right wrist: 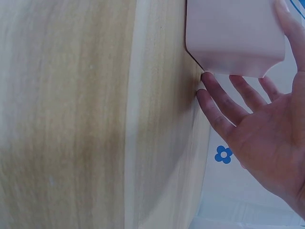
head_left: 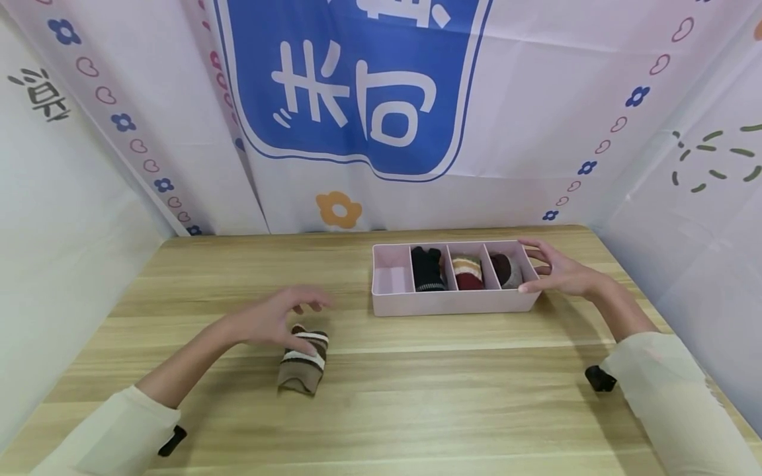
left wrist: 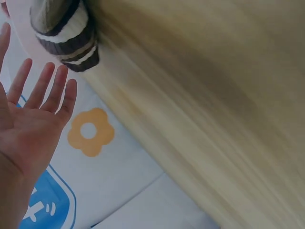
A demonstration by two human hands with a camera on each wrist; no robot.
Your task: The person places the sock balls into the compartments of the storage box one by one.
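Observation:
A folded striped sock [head_left: 299,377] in brown, black and white lies on the table left of centre. My left hand [head_left: 280,317] hovers over it with spread fingers; the left wrist view shows a gap between the fingertips and the sock [left wrist: 71,36]. At the back right stands a pale pink divided box [head_left: 452,304]. My right hand [head_left: 559,271] grips its right end, thumb at the front corner and index finger at the back one. In the right wrist view, the other fingers [right wrist: 224,102] reach along the box's end wall [right wrist: 233,28].
Three box compartments hold rolled socks: black ones [head_left: 427,270], a cream and dark red pair [head_left: 468,274] and a brown and grey pair [head_left: 505,271]. The leftmost compartment shows its bare floor. Printed cloth [head_left: 512,132] hangs behind the wooden table [head_left: 417,396] and at both sides.

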